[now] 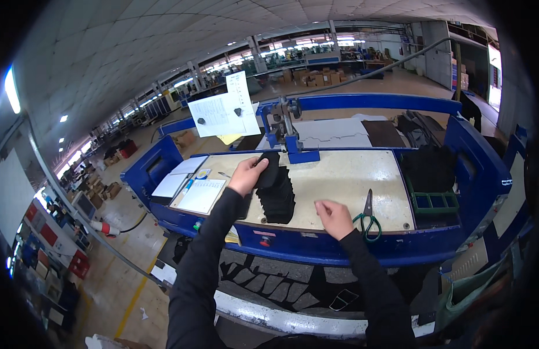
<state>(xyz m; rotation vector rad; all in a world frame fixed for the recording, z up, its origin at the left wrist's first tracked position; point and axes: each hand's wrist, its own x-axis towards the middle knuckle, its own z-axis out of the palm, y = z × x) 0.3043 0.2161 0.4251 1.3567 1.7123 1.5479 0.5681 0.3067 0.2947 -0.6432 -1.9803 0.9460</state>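
My left hand (246,176) grips a small black fabric piece (270,169), thumb on top, at the far end of a stack. That stack of black cut fabric pieces (277,200) lies fanned out on the pale work surface (339,174) of a blue machine. To its right, my right hand (334,217) hovers over the front edge with the fingers curled in and nothing seen in them. Just right of that hand lie scissors (369,218) with green handles, blades pointing away from me. Part of a dark flat object shows beside the stack, under my left wrist.
Left on the table are an open notebook (179,174), a paper sheet (200,196) and a pen. A blue clamp-like fixture (290,136) stands at the back, papers pinned beside it. Right are a green tray (435,202) and black fabric. Black cut-out scraps (269,284) hang below the front edge.
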